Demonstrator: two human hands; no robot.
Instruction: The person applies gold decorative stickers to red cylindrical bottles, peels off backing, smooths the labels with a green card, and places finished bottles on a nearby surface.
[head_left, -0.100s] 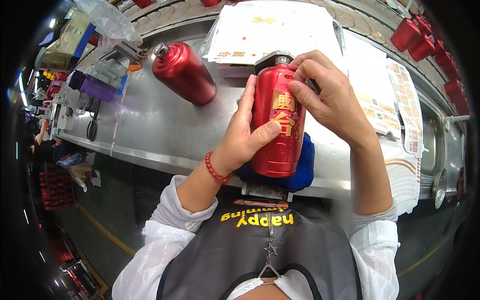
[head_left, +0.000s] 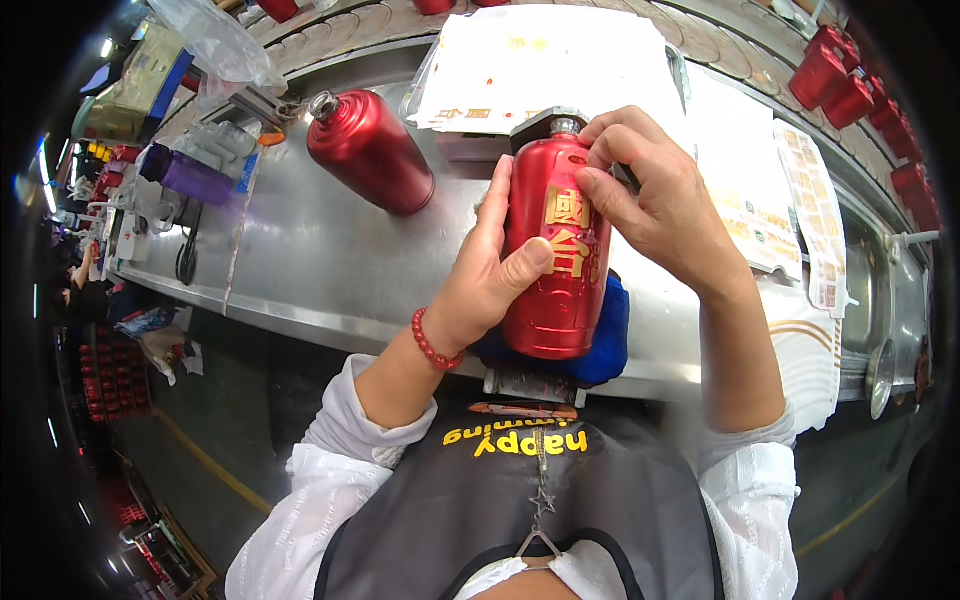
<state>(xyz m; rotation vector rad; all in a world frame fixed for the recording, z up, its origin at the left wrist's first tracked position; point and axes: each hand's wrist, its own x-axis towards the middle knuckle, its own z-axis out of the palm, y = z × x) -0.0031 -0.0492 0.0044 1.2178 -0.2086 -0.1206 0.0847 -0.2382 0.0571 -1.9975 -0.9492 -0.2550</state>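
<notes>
A red bottle [head_left: 548, 320] with a silvery neck lies tilted in front of me, its neck pointing away, on a blue cloth pad [head_left: 610, 335]. Gold raised-looking characters [head_left: 566, 207] run down its front. My left hand [head_left: 478, 275] grips the bottle's left side, thumb across the front and fingers along the edge. At the upper right shoulder, my right hand [head_left: 665, 195] has thumb and index finger bent together against the bottle. Whatever they pinch there is too small to make out. A black angular rest [head_left: 545, 122] sits behind the neck.
Another red bottle [head_left: 375, 155] lies on the steel bench [head_left: 285, 245] to the left. White decal sheets [head_left: 540, 65] are stacked behind, with more sheets [head_left: 812, 215] at right. A purple bottle [head_left: 190, 175] and black scissors [head_left: 187, 255] are far left. Red bottles [head_left: 825, 75] line the belt.
My left thumb has shifted slightly left on the bottle's front. Red bottles on the belt behind have moved a little. My right hand keeps nearly the same pose.
</notes>
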